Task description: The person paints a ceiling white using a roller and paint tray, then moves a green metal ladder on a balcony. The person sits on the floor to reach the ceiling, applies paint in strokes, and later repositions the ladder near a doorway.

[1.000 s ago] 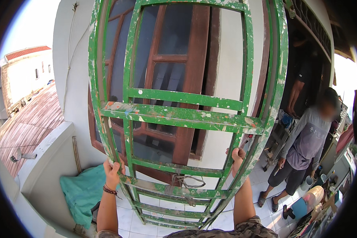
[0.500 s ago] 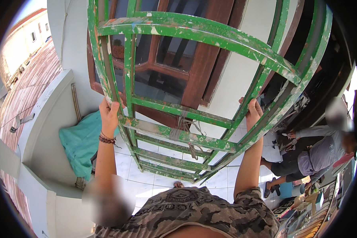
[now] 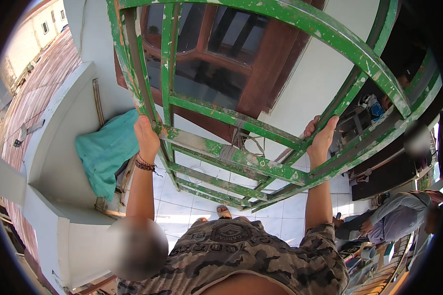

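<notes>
In front of me stands a green metal folding stepladder, scuffed and spattered with white and orange paint. My left hand grips its left side rail, close to a rung. On the right side rail, my right hand is closed, with its fingers wrapped round the metal. Grey cord is tied between two of the rungs in the middle, and its loose ends hang down. The ladder's top runs out of view, while its lower rungs reach down toward the floor by my feet.
White tiles cover the floor. A teal cloth drapes over something at the left, beside a low curved wall. Ahead is a brown-framed window. A person in grey bends at the right, near assorted goods.
The ladder and both my hands have shifted to the right in view, and its upper crossbar sits higher. My feet show more. The person at the right appears lower and bends differently.
</notes>
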